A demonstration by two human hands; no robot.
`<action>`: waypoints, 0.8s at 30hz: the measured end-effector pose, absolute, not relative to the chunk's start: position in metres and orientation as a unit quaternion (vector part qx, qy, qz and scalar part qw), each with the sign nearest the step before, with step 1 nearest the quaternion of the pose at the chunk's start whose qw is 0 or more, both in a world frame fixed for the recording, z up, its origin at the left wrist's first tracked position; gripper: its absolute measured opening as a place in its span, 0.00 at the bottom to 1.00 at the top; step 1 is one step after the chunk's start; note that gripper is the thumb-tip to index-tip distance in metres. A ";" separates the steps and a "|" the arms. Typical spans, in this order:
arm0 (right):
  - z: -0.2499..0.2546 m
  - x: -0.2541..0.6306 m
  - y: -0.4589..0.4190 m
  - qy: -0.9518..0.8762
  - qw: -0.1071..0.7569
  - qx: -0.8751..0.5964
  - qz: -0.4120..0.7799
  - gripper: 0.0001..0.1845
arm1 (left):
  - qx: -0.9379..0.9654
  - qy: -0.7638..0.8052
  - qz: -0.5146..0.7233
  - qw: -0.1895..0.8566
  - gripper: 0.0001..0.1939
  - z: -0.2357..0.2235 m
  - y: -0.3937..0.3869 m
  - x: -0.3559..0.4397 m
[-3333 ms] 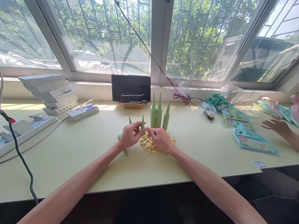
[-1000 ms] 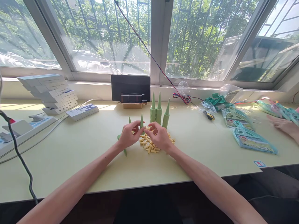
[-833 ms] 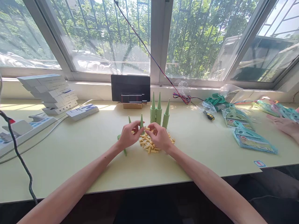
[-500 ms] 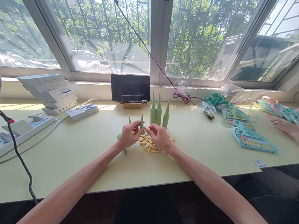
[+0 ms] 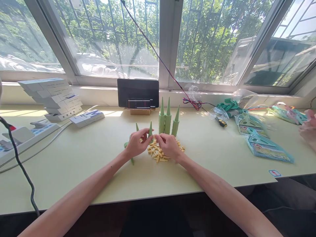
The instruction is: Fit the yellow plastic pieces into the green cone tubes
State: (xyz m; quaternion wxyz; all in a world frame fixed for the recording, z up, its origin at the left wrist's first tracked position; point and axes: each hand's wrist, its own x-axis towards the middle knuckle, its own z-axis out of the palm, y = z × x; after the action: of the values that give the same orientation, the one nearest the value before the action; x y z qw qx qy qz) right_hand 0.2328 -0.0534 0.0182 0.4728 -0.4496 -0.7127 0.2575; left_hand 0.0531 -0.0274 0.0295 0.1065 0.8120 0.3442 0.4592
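Note:
My left hand point(image 5: 137, 143) is closed round a green pointed cone point(image 5: 150, 129), its tip upward. Close beside it, my right hand point(image 5: 169, 144) pinches a small yellow peg point(image 5: 154, 137) against the cone's lower end; the fingers partly hide it. A heap of yellow pegs point(image 5: 158, 154) lies on the table beneath the hands. Behind them stand three green cone-topped cylinders point(image 5: 168, 120). Another green cone point(image 5: 137, 126) shows behind my left hand, and further green pieces point(image 5: 132, 161) lie partly hidden under it.
A black screen point(image 5: 138, 90) stands at the back of the table point(image 5: 116, 184). Stacked white boxes point(image 5: 56, 95) and a power strip point(image 5: 29, 140) are at left. To the right are a yellow-black tool point(image 5: 221, 122), bagged dustpan sets point(image 5: 268, 144) and another person's hand point(image 5: 308, 130).
My hands have shifted very slightly, the cone in my left hand tilting a little rightward. The other person's hand at the far right has risen off the table and moved right.

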 end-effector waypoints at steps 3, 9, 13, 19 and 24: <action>0.019 0.233 -0.054 -0.715 0.469 -0.444 0.268 0.27 | 0.813 0.342 0.459 0.103 0.10 0.029 -0.027 0.053; 0.019 0.233 -0.055 -0.720 0.465 -0.434 0.278 0.28 | 0.815 0.339 0.460 0.100 0.09 0.030 -0.027 0.053; 0.019 0.233 -0.055 -0.732 0.453 -0.431 0.271 0.29 | 0.814 0.340 0.460 0.098 0.10 0.030 -0.027 0.053; 0.020 0.234 -0.055 -0.737 0.442 -0.438 0.265 0.30 | 0.809 0.344 0.466 0.100 0.10 0.032 -0.029 0.054; 0.020 0.234 -0.055 -0.715 0.467 -0.439 0.278 0.18 | 0.785 0.365 0.488 0.109 0.11 0.036 -0.030 0.056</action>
State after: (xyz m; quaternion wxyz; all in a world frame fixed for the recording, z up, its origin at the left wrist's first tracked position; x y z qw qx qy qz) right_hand 0.2336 -0.0555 0.0205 0.4675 -0.4393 -0.7148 0.2783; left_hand 0.0559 -0.0298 0.0360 0.1093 0.7850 0.3649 0.4885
